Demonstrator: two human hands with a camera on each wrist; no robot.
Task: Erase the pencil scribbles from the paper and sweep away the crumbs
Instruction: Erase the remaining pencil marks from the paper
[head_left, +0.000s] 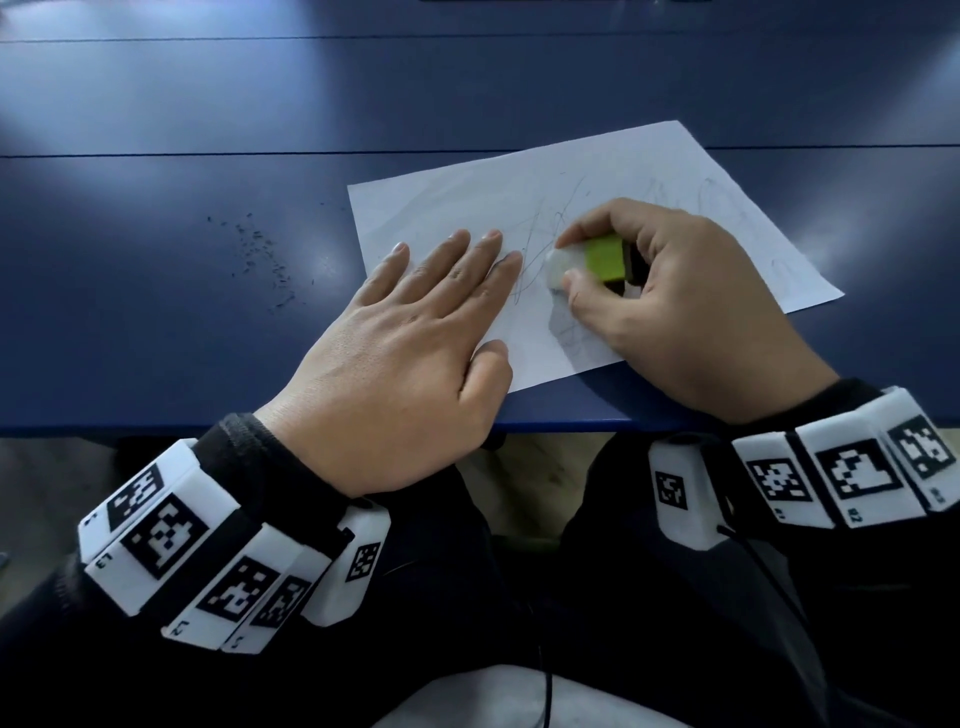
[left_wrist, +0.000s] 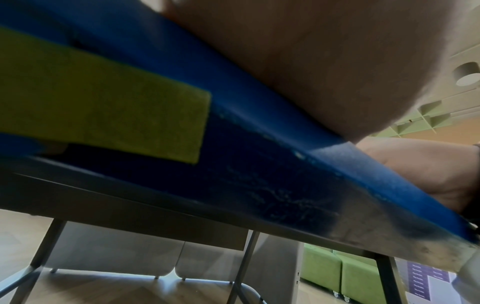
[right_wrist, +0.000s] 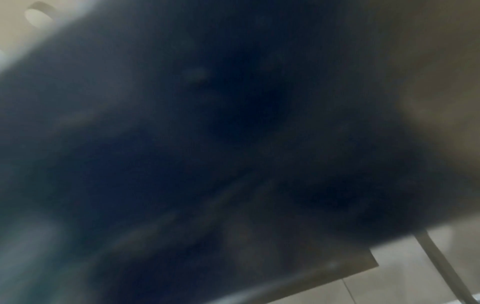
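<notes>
Wrist bands (head_left: 176, 540) with black-and-white markers fill the lower frame of the head view. Left hand (head_left: 410, 343), center frame, lies flat with straight fingers pressing the paper's (head_left: 467, 202) lower left part. Right hand (head_left: 670, 291), right of center, pinches a white eraser (head_left: 561, 262) in a green sleeve, tip touching the pencil scribbles (head_left: 540, 234) mid-sheet. Dark crumbs (head_left: 260, 254) scattered on the blue table (head_left: 182, 130), left of the paper. Right wrist view too blurred to read.

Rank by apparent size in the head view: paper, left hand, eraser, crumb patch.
1. paper
2. left hand, nearer the camera, so inflated
3. crumb patch, loose scatter on the table
4. eraser, partly hidden by the right hand
</notes>
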